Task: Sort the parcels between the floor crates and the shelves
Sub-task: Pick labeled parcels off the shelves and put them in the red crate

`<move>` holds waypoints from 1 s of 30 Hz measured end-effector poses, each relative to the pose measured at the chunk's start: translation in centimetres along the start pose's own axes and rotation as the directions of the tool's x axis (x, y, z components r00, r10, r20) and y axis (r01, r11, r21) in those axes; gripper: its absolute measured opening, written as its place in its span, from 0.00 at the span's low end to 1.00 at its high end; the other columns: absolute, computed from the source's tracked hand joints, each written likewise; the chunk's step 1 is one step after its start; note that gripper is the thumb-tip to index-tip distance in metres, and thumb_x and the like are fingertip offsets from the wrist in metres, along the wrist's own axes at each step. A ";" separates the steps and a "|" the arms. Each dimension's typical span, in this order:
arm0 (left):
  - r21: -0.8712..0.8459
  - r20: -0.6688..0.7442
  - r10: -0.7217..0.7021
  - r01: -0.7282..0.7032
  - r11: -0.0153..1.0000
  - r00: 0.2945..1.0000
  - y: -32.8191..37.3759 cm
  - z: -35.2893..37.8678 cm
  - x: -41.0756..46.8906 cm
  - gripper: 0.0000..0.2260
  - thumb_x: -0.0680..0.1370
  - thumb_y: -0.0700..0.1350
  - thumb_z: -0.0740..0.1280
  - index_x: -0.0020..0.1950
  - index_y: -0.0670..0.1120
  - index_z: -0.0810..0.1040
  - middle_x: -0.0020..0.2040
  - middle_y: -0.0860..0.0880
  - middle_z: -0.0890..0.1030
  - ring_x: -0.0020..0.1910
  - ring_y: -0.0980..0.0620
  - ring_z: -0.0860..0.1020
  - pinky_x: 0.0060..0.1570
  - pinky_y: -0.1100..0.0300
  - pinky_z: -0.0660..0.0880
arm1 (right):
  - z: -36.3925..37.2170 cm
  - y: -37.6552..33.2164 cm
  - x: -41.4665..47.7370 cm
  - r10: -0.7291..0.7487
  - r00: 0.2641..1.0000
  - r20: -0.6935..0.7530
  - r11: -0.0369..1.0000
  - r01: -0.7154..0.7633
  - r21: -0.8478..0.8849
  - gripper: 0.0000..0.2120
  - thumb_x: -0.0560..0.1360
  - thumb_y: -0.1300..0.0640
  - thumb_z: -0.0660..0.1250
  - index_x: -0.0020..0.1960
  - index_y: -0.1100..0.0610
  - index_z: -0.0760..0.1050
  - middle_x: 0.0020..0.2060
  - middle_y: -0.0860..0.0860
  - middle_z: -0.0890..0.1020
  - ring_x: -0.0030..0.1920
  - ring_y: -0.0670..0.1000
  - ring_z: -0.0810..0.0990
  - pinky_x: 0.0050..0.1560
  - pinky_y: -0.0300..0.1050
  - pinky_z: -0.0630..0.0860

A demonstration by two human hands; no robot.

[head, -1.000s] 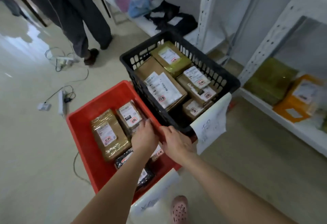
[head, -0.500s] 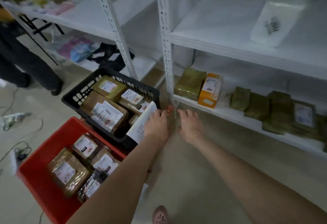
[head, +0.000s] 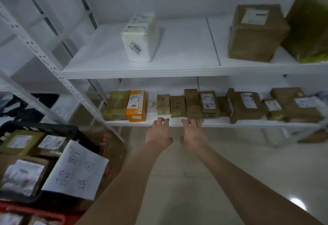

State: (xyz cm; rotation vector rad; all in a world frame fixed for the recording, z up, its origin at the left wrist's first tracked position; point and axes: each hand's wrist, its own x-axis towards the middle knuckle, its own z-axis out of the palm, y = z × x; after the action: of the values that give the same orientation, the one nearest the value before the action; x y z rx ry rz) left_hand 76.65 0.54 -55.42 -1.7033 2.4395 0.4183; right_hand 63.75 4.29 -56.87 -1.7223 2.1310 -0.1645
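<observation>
1. Your left hand (head: 158, 132) is stretched out ahead of you, fingers loose and slightly spread, nothing in it.
2. Your right hand (head: 193, 134) is just beside it, and it's the same story: fingers relaxed, palm down, empty.
3. Both sets of fingertips (head: 160, 119) sit at the front lip of the lower shelf (head: 248, 124); whether they touch it can't be told.
4. Just behind your fingers is a row of small brown parcels (head: 177, 106), packed side by side on that shelf. To their left are an orange parcel (head: 136, 105) and a green-wrapped parcel (head: 117, 104).
5. The upper shelf (head: 177, 68) carries a white parcel (head: 140, 36) on the left and a large brown box (head: 257, 33) on the right, well apart.
6. Down at your left, the black crate (head: 44, 126) holds labelled parcels, with a handwritten paper sign (head: 76, 169) hanging over its near rim.
7. The red crate (head: 35, 212) peeks in just below it at the bottom corner.
</observation>
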 end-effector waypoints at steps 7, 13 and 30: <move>0.070 0.081 0.156 -0.162 0.984 0.984 11.2 1.1 4.6 0.31 0.74 0.49 0.69 0.73 0.46 0.60 0.71 0.45 0.63 0.67 0.45 0.66 0.61 0.52 0.69 | -2.6 11.0 0.0 0.202 0.978 -0.049 0.979 -0.200 0.031 0.28 0.77 0.53 0.63 0.74 0.52 0.57 0.70 0.53 0.62 0.69 0.56 0.60 0.67 0.49 0.64; 0.056 0.126 0.300 -0.309 0.949 0.946 20.3 1.7 10.0 0.32 0.74 0.48 0.69 0.74 0.47 0.58 0.70 0.46 0.63 0.66 0.45 0.66 0.58 0.52 0.71 | -5.5 20.1 1.8 0.371 0.925 -0.081 0.928 -0.366 0.072 0.27 0.77 0.53 0.64 0.72 0.51 0.58 0.69 0.53 0.63 0.69 0.55 0.62 0.64 0.49 0.66; 0.069 0.230 0.467 -0.493 0.867 0.854 40.6 9.4 23.5 0.30 0.74 0.48 0.69 0.73 0.47 0.61 0.70 0.47 0.64 0.66 0.47 0.67 0.51 0.57 0.71 | -8.0 42.5 9.7 0.531 0.844 -0.068 0.842 -0.518 0.148 0.28 0.75 0.57 0.63 0.73 0.53 0.58 0.70 0.54 0.63 0.68 0.57 0.63 0.65 0.49 0.66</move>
State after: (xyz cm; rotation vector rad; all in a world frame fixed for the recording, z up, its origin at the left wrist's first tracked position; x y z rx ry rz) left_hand 30.06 -4.65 -64.63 -0.9251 2.6462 0.4542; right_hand 20.30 3.82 -65.86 -1.0214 2.5254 -0.2297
